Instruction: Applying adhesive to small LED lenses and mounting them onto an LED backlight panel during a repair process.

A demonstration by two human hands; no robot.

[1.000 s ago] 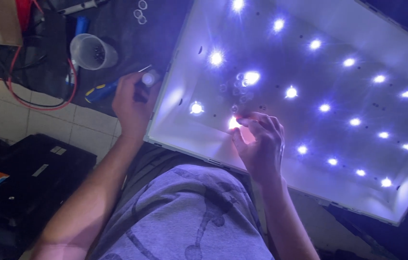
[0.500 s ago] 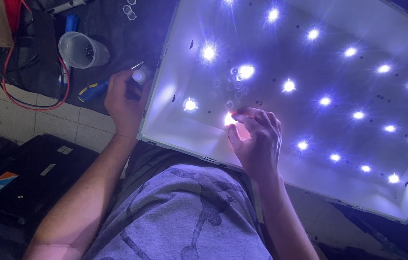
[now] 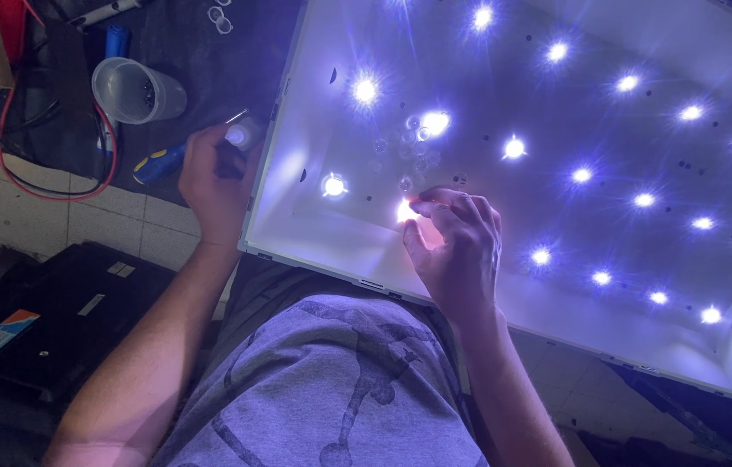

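White backlight tray [image 3: 366, 251], shallow, sloped walls, lying flat across the view from 12 to 4 o'clock, with rows of lit LED points [image 3: 514, 148] on its floor; one point at 9 o'clock of the tray's centre is covered by the right hand [image 3: 457, 238]. Right hand: fingers curled together, tips pinched at the glowing LED [image 3: 404, 210], most likely on a small lens cap, though the glare hides what exactly sits between them; the wrist rests over the tray's near wall, which would steady fine work. Loose clear lens caps [image 3: 413, 143], a small cluster lying on the tray floor at 12 o'clock of that hand, within reach. Left hand [image 3: 210, 177], just outside the tray's left wall at 9 o'clock, closed round a small tube or bottle [image 3: 240, 136] with a thin nozzle pointing up and away, held apart from the tray. Blue-and-yellow handled tool [image 3: 154, 163], touching or just behind the left hand. Clear plastic cup [image 3: 137, 91], at 11 o'clock of the left hand, tipped on its side; a few small dark bits seem to lie inside, too small to tell. Red and black wires [image 3: 54, 186] beside it. Black case [image 3: 54, 320] on the tiled floor [image 3: 3, 207] at 8 o'clock.
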